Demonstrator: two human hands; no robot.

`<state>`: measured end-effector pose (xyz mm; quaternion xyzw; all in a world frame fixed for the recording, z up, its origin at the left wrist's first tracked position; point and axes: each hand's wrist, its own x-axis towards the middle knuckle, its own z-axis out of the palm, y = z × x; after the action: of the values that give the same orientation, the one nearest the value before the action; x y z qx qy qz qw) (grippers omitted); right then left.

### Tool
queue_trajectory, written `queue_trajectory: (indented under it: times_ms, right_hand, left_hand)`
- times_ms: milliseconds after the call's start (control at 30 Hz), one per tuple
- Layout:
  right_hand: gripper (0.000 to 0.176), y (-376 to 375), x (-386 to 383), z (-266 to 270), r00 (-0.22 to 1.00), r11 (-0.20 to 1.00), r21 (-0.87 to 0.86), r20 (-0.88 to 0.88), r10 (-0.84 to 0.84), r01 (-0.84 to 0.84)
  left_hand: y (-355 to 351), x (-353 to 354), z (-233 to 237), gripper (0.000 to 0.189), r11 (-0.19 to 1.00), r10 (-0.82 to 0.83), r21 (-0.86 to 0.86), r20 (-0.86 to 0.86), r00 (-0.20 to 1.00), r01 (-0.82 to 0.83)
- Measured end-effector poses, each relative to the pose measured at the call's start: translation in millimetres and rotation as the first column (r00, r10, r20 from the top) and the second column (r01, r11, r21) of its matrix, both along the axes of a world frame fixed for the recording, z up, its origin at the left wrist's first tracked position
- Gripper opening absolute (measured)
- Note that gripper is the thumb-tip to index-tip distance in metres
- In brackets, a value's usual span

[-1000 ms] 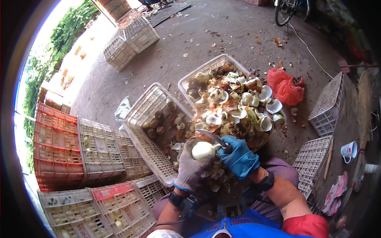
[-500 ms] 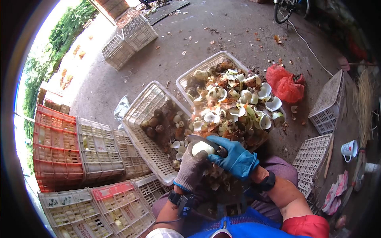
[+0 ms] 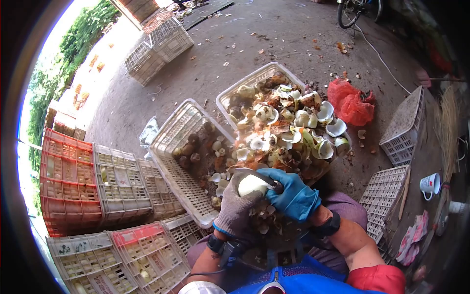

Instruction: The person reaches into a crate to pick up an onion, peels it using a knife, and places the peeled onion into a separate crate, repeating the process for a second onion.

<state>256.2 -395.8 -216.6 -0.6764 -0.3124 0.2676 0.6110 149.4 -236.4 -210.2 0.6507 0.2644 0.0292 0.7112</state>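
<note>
My left hand (image 3: 236, 209), in a grey knit glove, is wrapped round a pale peeled onion (image 3: 251, 185). My right hand (image 3: 293, 197) wears a blue rubber glove and grips a knife by its dark handle (image 3: 277, 187). The blade lies against the onion's upper side and is partly hidden. Just beyond my hands, a white crate (image 3: 226, 101) is heaped with onion peels and cut layers (image 3: 289, 130). To its left, a tilted plastic crate (image 3: 169, 128) holds several brown unpeeled onions (image 3: 190, 149) and scraps.
Stacked crates (image 3: 71, 181) of peeled onions stand at the left, with more crates (image 3: 147, 262) in front. A red mesh bag (image 3: 348, 103) lies beyond the peel heap. On the right are a grey crate (image 3: 402, 128), a mug (image 3: 430, 185) and a pink cloth (image 3: 413, 240). A bicycle wheel (image 3: 348, 14) stands farther back.
The onion has turned in my left hand and shows a wider pale face. The knife blade has moved from above the onion's top to lower along its right side. Both hands stay close together.
</note>
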Motion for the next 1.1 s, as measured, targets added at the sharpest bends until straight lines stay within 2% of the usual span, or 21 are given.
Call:
queue_trajectory:
  times_ms: [100,167,300,500,767,967,1000,1100]
  right_hand:
    - [0.044,-1,2,-4,0.998,1.0,-0.022,0.064,-0.012,0.013]
    - [0.043,-2,4,-4,0.997,0.997,-0.076,0.072,-0.004,0.01]
    - [0.039,-3,5,-1,0.999,0.997,-0.082,0.039,0.017,-0.014]
    - [0.033,1,3,-11,0.999,0.998,-0.054,0.035,-0.016,0.018]
    - [0.023,5,3,-12,0.993,0.983,-0.165,0.103,-0.061,0.077]
    - [0.017,11,2,-17,0.991,0.983,-0.128,0.01,-0.135,0.135]
    - [0.016,10,1,-18,0.987,0.978,-0.132,0.041,-0.156,0.161]
    - [0.016,13,3,-20,0.973,0.972,-0.134,0.159,-0.17,0.192]
  left_hand:
    - [5,-3,-15,0.05,1.0,-0.019,-0.017,-0.021,1.0,0.018]
    - [7,-5,-19,0.052,0.998,-0.045,0.038,-0.011,0.999,0.046]
    - [10,-7,2,0.047,0.993,-0.1,0.059,-0.082,0.992,0.105]
    - [15,-8,13,0.052,0.983,-0.136,0.115,-0.079,0.988,0.145]
    - [18,-9,0,0.058,0.987,-0.113,0.118,0.01,0.994,0.111]
    - [18,-6,5,0.059,0.979,-0.131,0.159,0.022,0.991,0.126]
    - [18,-6,6,0.06,0.978,-0.136,0.165,0.019,0.991,0.131]
    - [8,-1,4,0.062,0.999,-0.044,-0.002,0.009,0.999,0.044]
